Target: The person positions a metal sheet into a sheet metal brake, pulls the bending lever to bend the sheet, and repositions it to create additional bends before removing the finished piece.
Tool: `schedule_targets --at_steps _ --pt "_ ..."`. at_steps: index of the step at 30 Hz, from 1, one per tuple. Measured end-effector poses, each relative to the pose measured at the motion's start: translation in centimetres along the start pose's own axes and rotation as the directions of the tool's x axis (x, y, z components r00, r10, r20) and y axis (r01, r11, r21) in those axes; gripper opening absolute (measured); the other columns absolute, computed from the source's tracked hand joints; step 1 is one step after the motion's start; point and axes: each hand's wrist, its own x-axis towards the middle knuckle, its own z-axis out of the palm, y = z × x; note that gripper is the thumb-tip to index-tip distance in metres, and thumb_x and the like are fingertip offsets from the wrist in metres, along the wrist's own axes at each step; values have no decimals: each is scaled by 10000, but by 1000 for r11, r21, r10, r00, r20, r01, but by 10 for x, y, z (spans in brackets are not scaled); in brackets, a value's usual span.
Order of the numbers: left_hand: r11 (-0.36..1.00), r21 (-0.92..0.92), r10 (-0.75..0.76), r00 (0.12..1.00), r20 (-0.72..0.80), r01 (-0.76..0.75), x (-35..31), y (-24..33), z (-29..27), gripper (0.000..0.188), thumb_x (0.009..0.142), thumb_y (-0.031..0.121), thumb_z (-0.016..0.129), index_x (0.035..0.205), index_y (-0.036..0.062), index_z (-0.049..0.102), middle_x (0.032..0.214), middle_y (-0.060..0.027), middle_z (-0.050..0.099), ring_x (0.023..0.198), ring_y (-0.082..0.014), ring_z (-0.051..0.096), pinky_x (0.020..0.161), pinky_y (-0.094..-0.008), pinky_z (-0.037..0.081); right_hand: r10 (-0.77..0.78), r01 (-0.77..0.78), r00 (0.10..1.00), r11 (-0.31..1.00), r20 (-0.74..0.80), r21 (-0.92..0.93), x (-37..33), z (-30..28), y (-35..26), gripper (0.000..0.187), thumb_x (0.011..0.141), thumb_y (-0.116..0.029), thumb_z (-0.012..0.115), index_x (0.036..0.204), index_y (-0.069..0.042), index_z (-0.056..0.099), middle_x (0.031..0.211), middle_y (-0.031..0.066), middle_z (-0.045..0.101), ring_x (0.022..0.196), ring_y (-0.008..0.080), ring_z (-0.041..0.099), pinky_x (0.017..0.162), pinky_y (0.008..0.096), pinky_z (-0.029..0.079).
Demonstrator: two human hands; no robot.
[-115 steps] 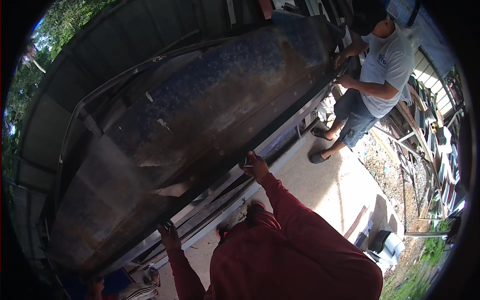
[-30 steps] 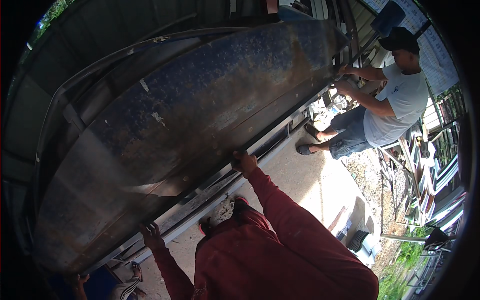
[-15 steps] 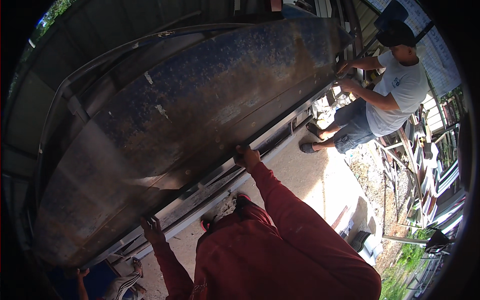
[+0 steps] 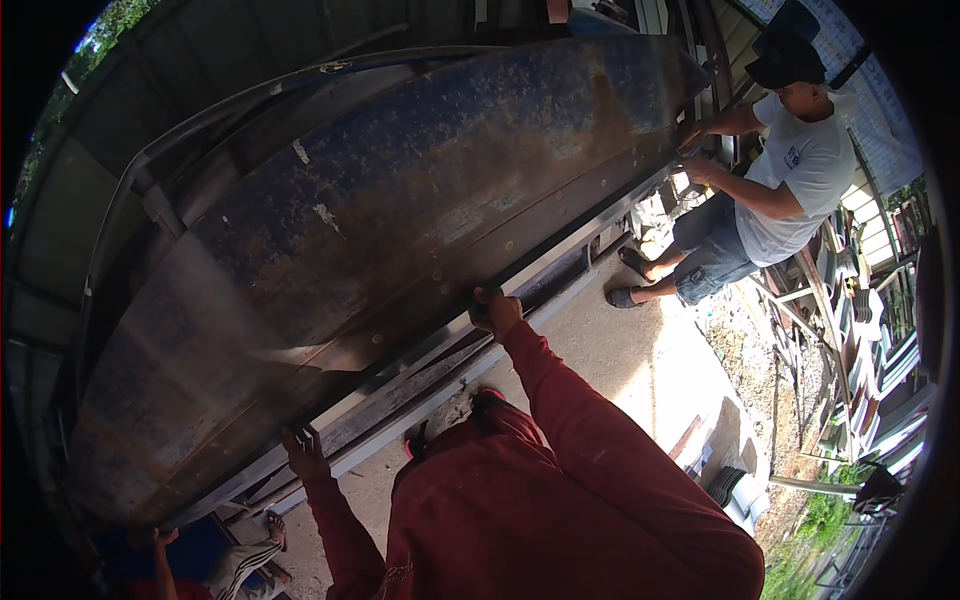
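A large, worn metal sheet (image 4: 400, 210), patchy blue and rusty brown, stands tilted across the view. Its lower edge runs from the bottom left up to the right. My right hand (image 4: 497, 314) is closed round that edge near its middle, the fingertips hidden by the sheet. Lower on the same edge, my left hand (image 4: 306, 454) grips with fingers upward, partly in shadow. At the far right end a co-worker in a white shirt (image 4: 800, 170) has both hands on the sheet. Another person's hand (image 4: 166, 537) holds the bottom-left corner.
Under the sheet's edge run long metal rails (image 4: 420, 410). A curved frame bar (image 4: 150, 160) shows behind the sheet. Piled metal scrap (image 4: 850, 310) lies at the right beside the sunlit concrete floor (image 4: 590, 350). A striped trouser leg (image 4: 240, 567) is at the lower left.
My hands keep their hold on the sheet's edge. The sheet and both co-workers stay nearly in place, with only a slight shift of the view.
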Motion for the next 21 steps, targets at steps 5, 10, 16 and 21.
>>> schedule_targets --at_steps 5,10,16,21 --pt "999 -27 -24 1000 11 24 3 1 -5 365 997 431 695 1279 208 629 1155 30 604 1098 -123 583 971 -363 534 1 -2 998 1000 -68 -19 -1 3 -1 312 863 -253 809 995 -16 657 809 85 648 579 197 638 519 342 579" --pt "998 -51 -47 998 -29 45 1 -1 5 409 998 406 700 1342 203 611 1199 8 591 1139 -143 577 985 -365 539 -8 8 1000 1000 -18 -1 -5 0 -4 325 868 -260 808 1013 -12 656 829 97 648 602 198 649 522 341 590" --pt "968 194 140 983 121 -162 8 -7 -16 467 1022 403 659 1429 195 563 1260 -11 567 1185 -157 562 999 -379 544 -16 16 999 1000 43 5 -4 2 -3 346 866 -283 820 1026 -21 661 825 84 651 647 193 677 551 337 612" --pt "1000 -12 -10 1000 -12 9 4 -3 -3 459 1023 413 655 1419 197 569 1259 -7 571 1171 -149 560 999 -372 538 6 -6 1000 1000 22 -26 -4 0 -4 335 861 -297 827 999 -31 676 851 85 668 706 189 699 576 339 625"
